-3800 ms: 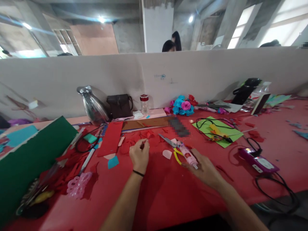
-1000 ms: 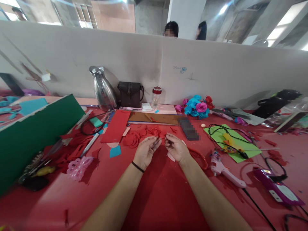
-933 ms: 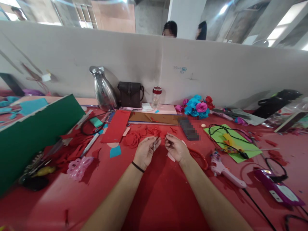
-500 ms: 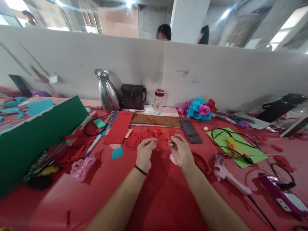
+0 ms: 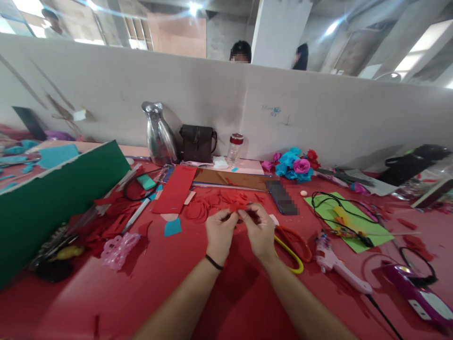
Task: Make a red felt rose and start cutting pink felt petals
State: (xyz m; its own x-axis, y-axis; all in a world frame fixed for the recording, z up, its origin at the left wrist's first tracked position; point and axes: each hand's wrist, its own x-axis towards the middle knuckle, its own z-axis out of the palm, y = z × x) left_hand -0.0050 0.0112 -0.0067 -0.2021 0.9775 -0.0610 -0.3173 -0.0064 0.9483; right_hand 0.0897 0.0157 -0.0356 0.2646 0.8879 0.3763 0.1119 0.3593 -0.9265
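Head view: key relation is red piece (image 5: 238, 207) vs fingertips. It sits between the hands, at their far end, straight ahead of the wearer and off the tips of both thumbs. Neither hand is nearer; both touch it.

Left hand (image 5: 220, 233): thumb and fingers pinched together, next to no gap, on the piece's left side. Right hand (image 5: 260, 231): same pinch, on its right side. Thumbs almost meet at its near edge. Nothing else visible in either grip, though the palms are hidden.

Long axis: can't call it. Piece is small, partly covered by fingers, and blends with the red behind; looks spread roughly left to right across the pinch.

Around it: loose red petals (image 5: 197, 210) on the table (image 5: 244, 302), beyond and left of the left hand. Phone (image 5: 283, 198) beyond the right hand, to its right. Yellow handle (image 5: 296, 270) and red handle (image 5: 307, 255) just right of the right hand, can't tell if one tool or two. Glue gun (image 5: 341, 271) farther right, apart from both hands.
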